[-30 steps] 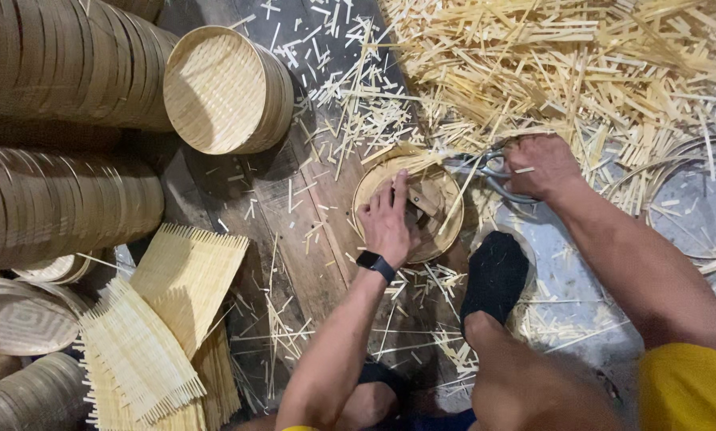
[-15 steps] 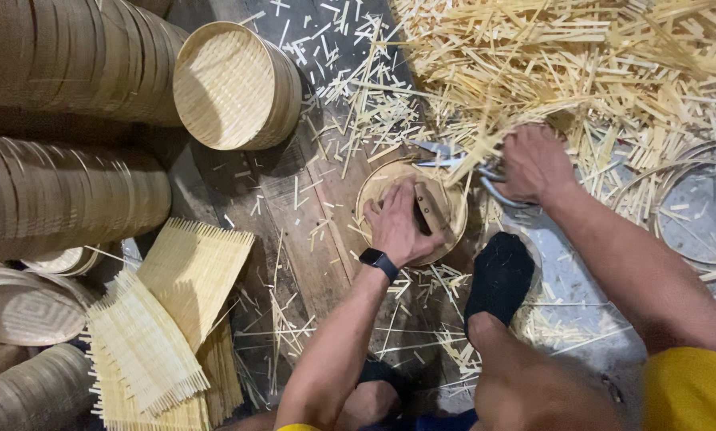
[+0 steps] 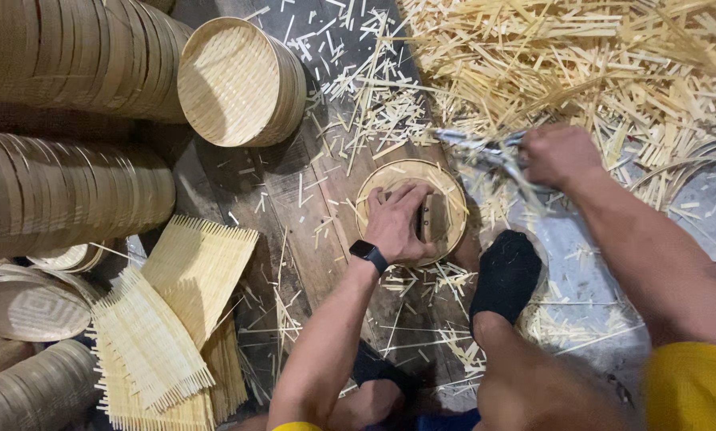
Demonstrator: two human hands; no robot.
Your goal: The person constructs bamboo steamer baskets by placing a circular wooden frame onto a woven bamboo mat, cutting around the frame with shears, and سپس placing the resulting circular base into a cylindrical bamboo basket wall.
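Note:
My left hand (image 3: 400, 223), with a black watch on the wrist, presses down on a round woven bamboo tray (image 3: 450, 187) that lies on a wooden board. Under its fingers sits a small wooden block (image 3: 431, 217). My right hand (image 3: 561, 156) is closed around the handles of metal shears (image 3: 478, 145). Their blades point left, just above the tray's far rim. My foot in a black sock (image 3: 506, 275) rests beside the tray on its right.
Long stacks of round bamboo trays (image 3: 71, 56) lie on their sides at the left, one open end (image 3: 230, 84) facing me. Woven bamboo mats (image 3: 174, 319) are piled at lower left. Loose bamboo strips (image 3: 613, 64) cover the upper right. Hoops (image 3: 693, 172) lie at the right.
My right hand has lifted out of the strip pile with the shears and moved them over to the tray's far rim. My left hand has stayed on the tray.

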